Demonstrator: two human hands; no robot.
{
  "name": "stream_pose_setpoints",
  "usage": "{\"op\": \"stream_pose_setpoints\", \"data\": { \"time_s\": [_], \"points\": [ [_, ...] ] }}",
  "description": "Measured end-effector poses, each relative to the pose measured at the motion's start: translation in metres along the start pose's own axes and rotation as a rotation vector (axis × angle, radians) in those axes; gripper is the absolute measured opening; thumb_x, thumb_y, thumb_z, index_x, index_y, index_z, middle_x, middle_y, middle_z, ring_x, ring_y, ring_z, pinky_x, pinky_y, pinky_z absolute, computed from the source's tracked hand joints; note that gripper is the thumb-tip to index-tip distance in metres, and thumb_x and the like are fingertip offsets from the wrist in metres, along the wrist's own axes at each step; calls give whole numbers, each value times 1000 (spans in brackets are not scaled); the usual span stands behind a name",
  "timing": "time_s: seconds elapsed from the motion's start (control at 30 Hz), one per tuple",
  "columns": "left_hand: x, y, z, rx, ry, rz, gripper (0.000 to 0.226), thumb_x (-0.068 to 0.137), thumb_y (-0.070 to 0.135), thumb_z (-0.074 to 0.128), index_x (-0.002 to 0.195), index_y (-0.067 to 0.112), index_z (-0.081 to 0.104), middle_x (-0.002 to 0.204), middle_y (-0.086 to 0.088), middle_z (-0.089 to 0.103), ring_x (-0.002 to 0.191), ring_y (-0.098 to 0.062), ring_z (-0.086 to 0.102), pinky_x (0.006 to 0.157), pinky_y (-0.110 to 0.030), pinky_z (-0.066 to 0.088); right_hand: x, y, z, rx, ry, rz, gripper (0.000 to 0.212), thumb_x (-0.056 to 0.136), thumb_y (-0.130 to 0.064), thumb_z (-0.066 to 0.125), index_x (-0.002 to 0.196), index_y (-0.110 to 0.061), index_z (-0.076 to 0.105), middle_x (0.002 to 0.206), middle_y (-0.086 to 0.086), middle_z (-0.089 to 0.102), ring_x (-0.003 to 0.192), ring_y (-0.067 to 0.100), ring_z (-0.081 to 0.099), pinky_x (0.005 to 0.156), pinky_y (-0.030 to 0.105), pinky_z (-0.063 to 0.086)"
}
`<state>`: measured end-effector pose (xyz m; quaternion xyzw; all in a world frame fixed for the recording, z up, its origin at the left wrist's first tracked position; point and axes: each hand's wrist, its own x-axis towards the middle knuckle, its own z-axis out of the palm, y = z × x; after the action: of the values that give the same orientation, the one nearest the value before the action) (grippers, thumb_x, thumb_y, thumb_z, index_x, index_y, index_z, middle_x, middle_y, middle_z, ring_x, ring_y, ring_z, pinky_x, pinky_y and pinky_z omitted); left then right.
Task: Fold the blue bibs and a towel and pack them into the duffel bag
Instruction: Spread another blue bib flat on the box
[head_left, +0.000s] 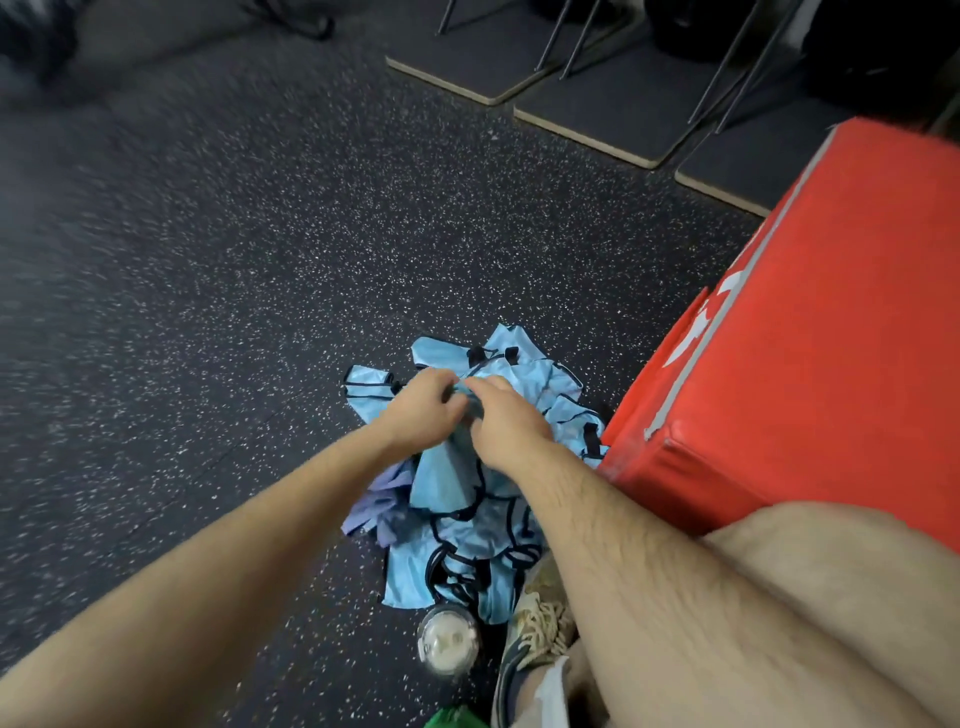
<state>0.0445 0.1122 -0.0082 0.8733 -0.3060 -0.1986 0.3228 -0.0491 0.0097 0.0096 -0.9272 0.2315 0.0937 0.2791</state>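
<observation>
Together | both hands (470, 410) pinch blue bibs (457, 530) | arms outstretched

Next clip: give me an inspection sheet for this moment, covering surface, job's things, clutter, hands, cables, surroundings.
Surface: dark speckled rubber floor.
Job's things: heap of blue bibs lying unfolded on the floor; a purple cloth at its left edge, perhaps the towel; duffel bag not identified.
Clutter: clear lidded cup and a shoe beside the heap.
Hands: left hand and right hand both pinch one bib at the top of the heap.
Cables: nothing seen.
Surroundings: red padded box at right; chair legs on floor pads behind.
</observation>
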Motion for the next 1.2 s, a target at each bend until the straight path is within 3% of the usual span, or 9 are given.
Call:
{"op": "stream_pose_setpoints", "data": {
  "time_s": [0.17, 0.27, 0.4, 0.63, 0.77, 0.87, 1.0, 1.1, 1.2],
  "points": [
    [-24, 52, -49, -119, 168, 168, 7, 94, 12, 54, 91, 18, 56, 83, 4, 56, 70, -2, 47, 63, -14, 37, -21, -29, -62, 140, 248, -61, 10, 98, -19, 48, 92, -16, 56, 92, 3, 60, 93, 31, 58, 67, 34, 36],
    [-38, 83, -70, -183, 180, 238, 16, 91, 12, 60, 104, 20, 53, 88, 3, 60, 72, -4, 50, 65, -20, 41, -40, -38, -107, 317, 401, -75, 14, 96, -18, 49, 98, -20, 63, 94, 0, 65, 88, 24, 60, 69, 32, 40],
    [-51, 136, -96, -73, 194, 327, 13, 90, 18, 60, 86, 27, 52, 78, 6, 58, 68, -10, 52, 65, -38, 44, -83, -35, -174, 388, 584, -154, 13, 93, -14, 50, 95, -21, 61, 90, -4, 64, 82, 17, 58, 66, 31, 38],
    [-66, 299, -127, -108, 145, 483, 14, 84, 30, 72, 91, 25, 62, 80, -5, 67, 68, -23, 63, 62, -37, 50, -172, 2, -319, 489, 952, -246, 17, 86, -15, 49, 81, -29, 58, 80, -6, 67, 79, 22, 69, 76, 47, 56],
    [-71, 388, -117, -178, 58, 545, 24, 83, 35, 73, 98, 16, 67, 76, -4, 62, 62, -16, 55, 58, -29, 42, -232, 47, -388, 378, 1118, -206, 11, 86, -20, 50, 85, -25, 60, 81, -3, 68, 80, 22, 68, 77, 39, 55],
    [-67, 443, -83, -321, -42, 535, 21, 81, 28, 74, 90, 11, 69, 73, -5, 58, 66, -17, 55, 61, -30, 41, -262, 105, -406, 272, 1121, -62, 9, 90, -20, 56, 98, -23, 60, 92, -2, 70, 86, 22, 67, 81, 37, 53],
    [-46, 476, -3, -430, -153, 391, 32, 66, 28, 74, 81, 1, 65, 71, -8, 59, 68, -19, 56, 63, -33, 42, -288, 182, -374, 275, 982, 42, 58, 86, -16, 62, 139, -26, 41, 140, -1, 45, 99, 20, 65, 91, 40, 53],
    [-35, 471, 66, -455, -258, 248, 26, 66, 25, 74, 80, 5, 66, 72, -11, 59, 68, -22, 58, 63, -36, 44, -305, 227, -322, 218, 849, 73, 48, 91, -18, 63, 135, -26, 46, 133, -8, 39, 99, 17, 65, 80, 31, 51],
    [-35, 449, 119, -546, -422, 137, 25, 77, 22, 75, 95, 5, 69, 89, -16, 67, 77, -27, 64, 72, -39, 50, -315, 256, -281, 204, 703, 109, 67, 87, -46, 71, 144, -33, 39, 140, -8, 39, 117, 13, 57, 101, 37, 47]
  ]
}}
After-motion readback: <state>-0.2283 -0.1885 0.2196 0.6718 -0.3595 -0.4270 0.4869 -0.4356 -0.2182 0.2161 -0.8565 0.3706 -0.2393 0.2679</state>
